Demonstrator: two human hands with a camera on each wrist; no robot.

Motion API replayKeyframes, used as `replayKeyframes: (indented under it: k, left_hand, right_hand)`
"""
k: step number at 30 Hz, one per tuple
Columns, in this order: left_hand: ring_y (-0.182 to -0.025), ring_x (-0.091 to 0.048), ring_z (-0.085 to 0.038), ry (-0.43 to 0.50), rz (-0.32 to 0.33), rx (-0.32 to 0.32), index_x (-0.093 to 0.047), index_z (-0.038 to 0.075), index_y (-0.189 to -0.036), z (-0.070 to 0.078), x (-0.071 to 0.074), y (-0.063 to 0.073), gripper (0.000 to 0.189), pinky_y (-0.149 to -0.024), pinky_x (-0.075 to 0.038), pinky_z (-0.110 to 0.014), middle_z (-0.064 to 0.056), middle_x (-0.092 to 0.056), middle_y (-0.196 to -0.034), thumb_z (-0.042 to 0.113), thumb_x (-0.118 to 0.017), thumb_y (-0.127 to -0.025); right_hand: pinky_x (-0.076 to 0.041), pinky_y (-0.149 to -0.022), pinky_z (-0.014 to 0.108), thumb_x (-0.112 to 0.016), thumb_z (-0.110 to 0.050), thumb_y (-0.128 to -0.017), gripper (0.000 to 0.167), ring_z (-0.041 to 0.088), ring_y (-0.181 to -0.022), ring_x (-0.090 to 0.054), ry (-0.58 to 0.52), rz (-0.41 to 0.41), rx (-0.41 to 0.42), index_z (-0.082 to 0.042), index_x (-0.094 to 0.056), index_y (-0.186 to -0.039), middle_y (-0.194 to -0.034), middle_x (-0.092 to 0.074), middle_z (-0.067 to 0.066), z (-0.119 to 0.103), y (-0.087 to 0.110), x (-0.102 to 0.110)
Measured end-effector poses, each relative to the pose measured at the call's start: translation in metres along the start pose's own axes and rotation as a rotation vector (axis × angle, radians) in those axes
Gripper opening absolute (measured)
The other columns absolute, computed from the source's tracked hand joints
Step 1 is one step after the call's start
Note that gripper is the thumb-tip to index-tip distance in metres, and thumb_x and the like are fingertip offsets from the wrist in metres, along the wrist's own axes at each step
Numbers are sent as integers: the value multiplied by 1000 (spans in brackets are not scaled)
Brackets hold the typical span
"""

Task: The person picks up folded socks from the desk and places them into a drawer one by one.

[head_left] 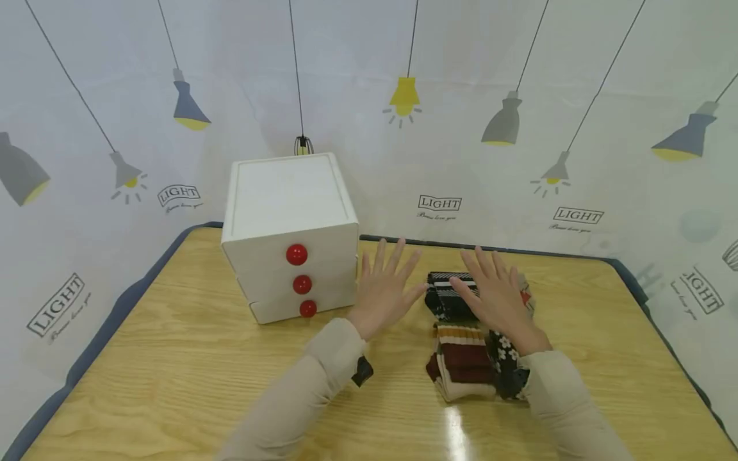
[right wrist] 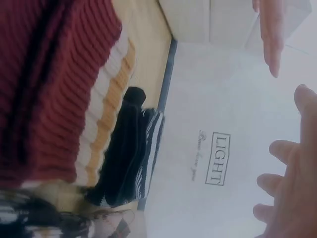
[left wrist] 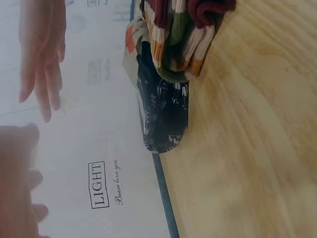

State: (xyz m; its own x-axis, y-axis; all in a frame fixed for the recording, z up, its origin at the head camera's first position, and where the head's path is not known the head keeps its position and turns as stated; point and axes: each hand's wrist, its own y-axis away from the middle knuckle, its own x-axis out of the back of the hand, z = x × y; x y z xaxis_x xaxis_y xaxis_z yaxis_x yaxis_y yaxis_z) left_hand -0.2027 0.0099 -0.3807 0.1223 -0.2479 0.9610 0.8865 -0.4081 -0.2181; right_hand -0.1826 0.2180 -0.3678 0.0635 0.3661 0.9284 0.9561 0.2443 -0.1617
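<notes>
Both hands hover with fingers spread in the head view, holding nothing. My left hand (head_left: 383, 291) is just right of a white drawer cabinet (head_left: 291, 198) with three red round knobs. My right hand (head_left: 498, 301) is above a group of folded socks, partly covering them. Among these are black-and-white striped socks (head_left: 446, 301), maroon socks (head_left: 464, 365) with cream and mustard bands, black socks (head_left: 507, 365) with white flowers, and a beige pair (head_left: 527, 301) with a red patch. In the right wrist view the maroon socks (right wrist: 64, 89) are close to the camera.
A wooden table (head_left: 173, 371) with a dark blue edge carries everything. Behind it hangs a pale backdrop (head_left: 357, 77) printed with lamps and the word LIGHT. The cabinet's drawers look closed. A small dark piece (head_left: 362, 371) shows beneath the left wrist.
</notes>
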Motion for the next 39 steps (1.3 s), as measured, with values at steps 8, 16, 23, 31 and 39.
replayKeyframes:
  k: [8,16,23,31,39]
  left_hand:
    - [-132,2,-28,51,146,-181,-16,27,-142,-26,5,41,58,-105,-8,-55,-3,-3,-148,51,-33,-91]
    - [-129,-18,-33,62,280,-341,-28,21,-139,-56,34,83,59,-101,-25,-55,-9,-16,-146,55,-22,-91]
    - [-121,-29,-36,24,342,-369,-37,16,-135,-80,77,110,59,-98,-29,-51,-15,-23,-142,53,-22,-92]
    - [-109,-40,-37,-99,402,-298,-37,16,-135,-107,139,115,62,-80,-45,-47,-17,-35,-133,57,-27,-90]
    - [-101,-40,-39,74,196,-16,-48,11,-127,-141,181,109,51,-73,-42,-53,-23,-36,-122,38,-57,-85]
  right_hand:
    - [-1,-99,65,-39,-48,-91,63,38,-131,-2,-44,35,79,-13,-22,-141,-145,-12,14,-17,9,-1]
    - [-4,-101,63,-41,-41,-93,57,34,-131,-9,-140,41,213,-13,-27,-140,-144,-20,12,-49,12,0]
    - [-16,-104,54,-40,-39,-93,52,28,-131,-17,-280,29,321,-13,-32,-138,-141,-28,10,-87,5,1]
    - [-30,-100,49,-46,-32,-93,43,25,-122,-33,-424,70,458,-8,-46,-128,-132,-41,11,-133,-14,-1]
    - [-37,-97,31,-55,-17,-88,38,18,-116,-41,-551,67,533,0,-50,-121,-124,-49,13,-172,-37,-8]
